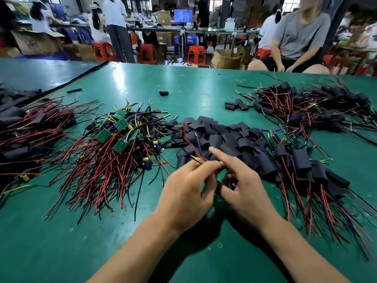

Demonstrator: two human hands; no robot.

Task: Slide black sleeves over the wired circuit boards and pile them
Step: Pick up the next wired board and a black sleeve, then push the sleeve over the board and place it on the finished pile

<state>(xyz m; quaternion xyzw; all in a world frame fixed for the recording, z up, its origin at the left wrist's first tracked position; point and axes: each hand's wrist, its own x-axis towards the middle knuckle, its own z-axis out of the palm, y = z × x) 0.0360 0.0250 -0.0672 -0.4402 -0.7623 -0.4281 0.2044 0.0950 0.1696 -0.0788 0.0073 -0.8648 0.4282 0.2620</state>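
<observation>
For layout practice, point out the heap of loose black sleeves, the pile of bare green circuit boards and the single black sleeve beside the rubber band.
Heap of loose black sleeves [216,139]: head view, central sleeve.
Pile of bare green circuit boards [121,125]: head view, upper board.
Single black sleeve [164,93]: head view, its middle.

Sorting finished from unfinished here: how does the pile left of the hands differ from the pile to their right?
The left pile shows bare green boards, components exposed; the right pile has its boards hidden inside black sleeves. The left pile's wires fan toward the near left; the right pile's trail toward the near right. Both have red, black and yellow wires and lie on the green table.
</observation>
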